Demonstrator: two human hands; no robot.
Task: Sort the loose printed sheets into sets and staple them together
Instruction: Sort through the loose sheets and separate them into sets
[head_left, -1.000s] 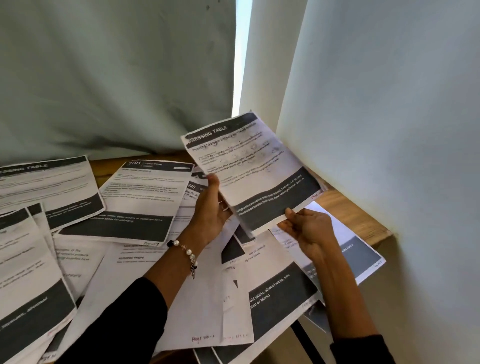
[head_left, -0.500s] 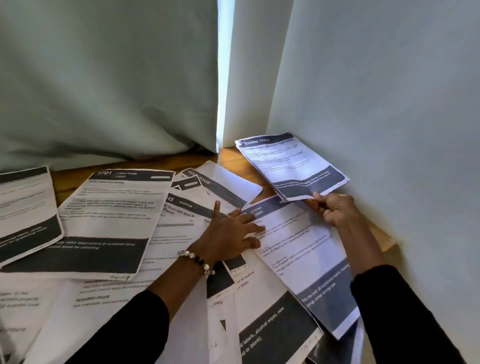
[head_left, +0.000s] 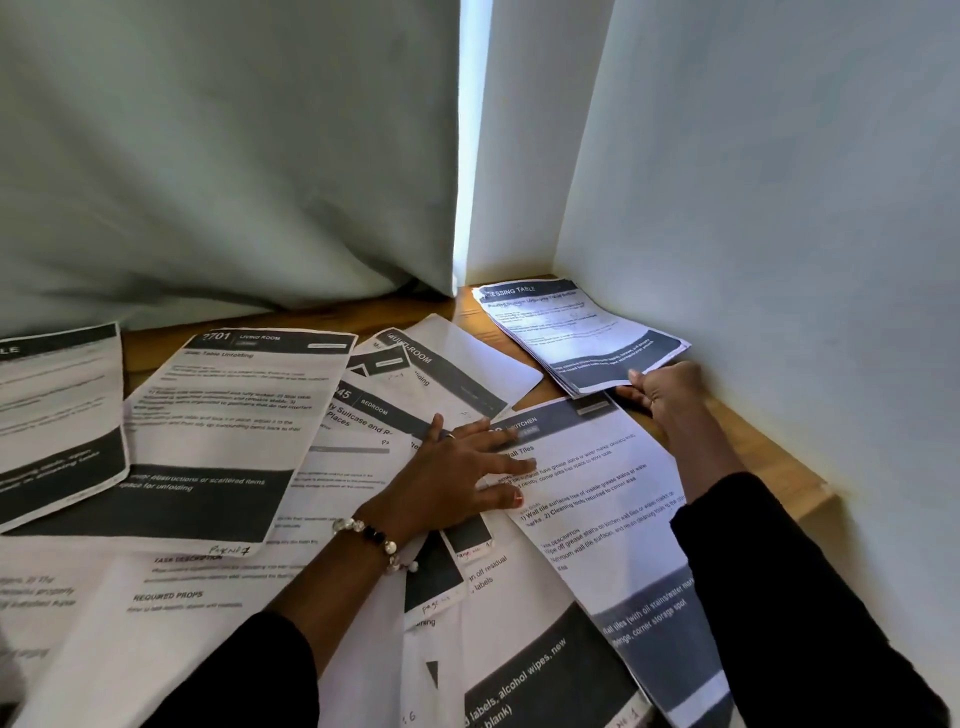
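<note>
At the far right corner of the wooden surface (head_left: 769, 457), the right hand (head_left: 667, 389) has its grip pinched on the dressing-table sheets (head_left: 576, 332), which should be squared there while the left hand (head_left: 457, 478), fingers spread, pins the kitchen sheet (head_left: 608, 499).

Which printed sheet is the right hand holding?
The DRESSING TABLE sheet in the far right corner by the wall: the right hand pinches its near edge. The left hand rests on other sheets.
</note>
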